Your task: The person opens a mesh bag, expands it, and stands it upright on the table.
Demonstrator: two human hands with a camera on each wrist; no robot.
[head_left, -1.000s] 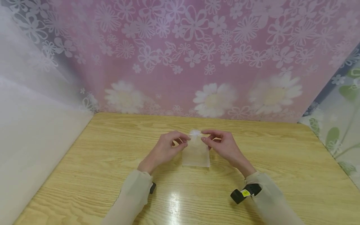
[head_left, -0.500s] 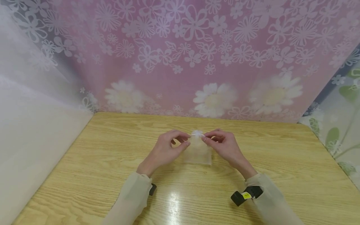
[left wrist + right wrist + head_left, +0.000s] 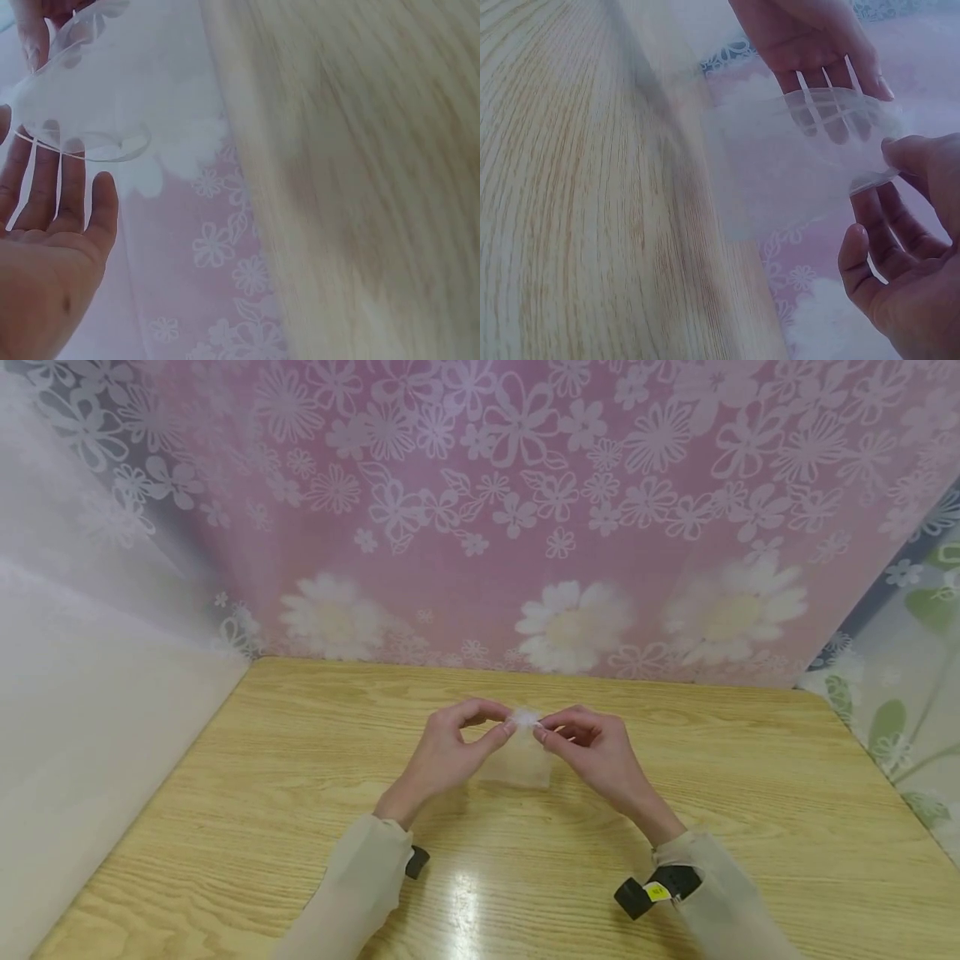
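A small sheer white drawstring pouch [image 3: 522, 764] hangs between the two hands over the middle of the table, its gathered mouth at the top. The left hand [image 3: 448, 750] pinches the gathered neck between thumb and forefinger from the left. From the other side the right hand [image 3: 600, 745] pinches it too, fingertips close to the left ones. In the right wrist view the see-through pouch [image 3: 772, 161] spreads across the fingers of the left hand [image 3: 817, 37]. A thin white cord loops below the pouch [image 3: 112, 94] in the left wrist view, near the left hand's spread lower fingers.
The wood-grain table [image 3: 262, 827] reaches back to a pink flowered curtain [image 3: 450, 585]. A white sheet [image 3: 112, 693] borders it on the left, and a leaf-patterned cloth [image 3: 915, 693] on the right. Black straps [image 3: 660, 889] sit at the wrists.
The left hand has shifted right, its thumb and forefinger now at the pouch's neck. In the head view the pouch's bottom edge has risen slightly. The right hand stays nearly in place.
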